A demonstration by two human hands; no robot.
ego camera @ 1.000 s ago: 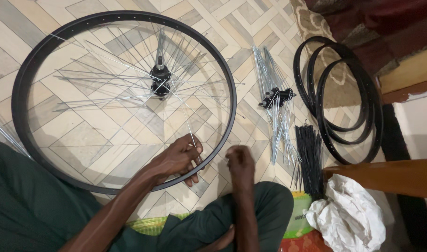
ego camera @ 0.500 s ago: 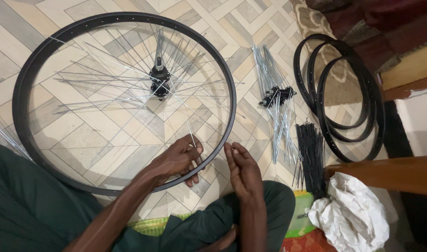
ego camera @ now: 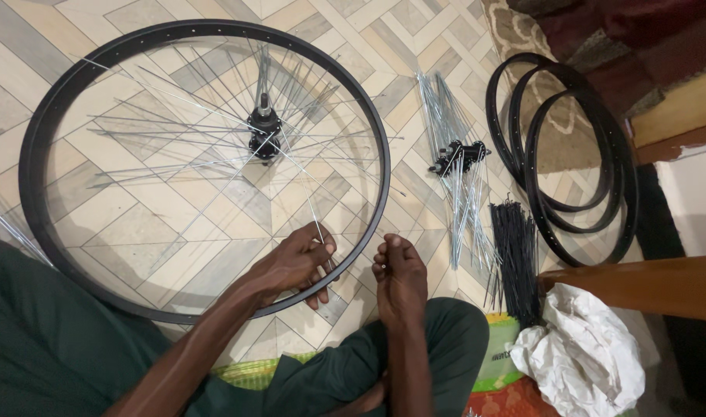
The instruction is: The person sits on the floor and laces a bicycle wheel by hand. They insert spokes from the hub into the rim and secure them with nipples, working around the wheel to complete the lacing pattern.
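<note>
Patterned floor tiles (ego camera: 175, 224) lay under the black rim (ego camera: 36, 154). My left hand (ego camera: 295, 262) pinched a loose spoke (ego camera: 306, 197) against the rim's near edge; my right hand (ego camera: 399, 270) hung closed just beside it, its contents hidden. That thin spoke could slip or bend under uneven pressure.

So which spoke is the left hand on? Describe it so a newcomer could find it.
Start at the big black rim on the tiled floor, with the black hub at its middle. One silver spoke slants from the hub down to the left hand at the rim's near edge. Unlike its neighbours, its outer end is pinched in fingers.
</note>
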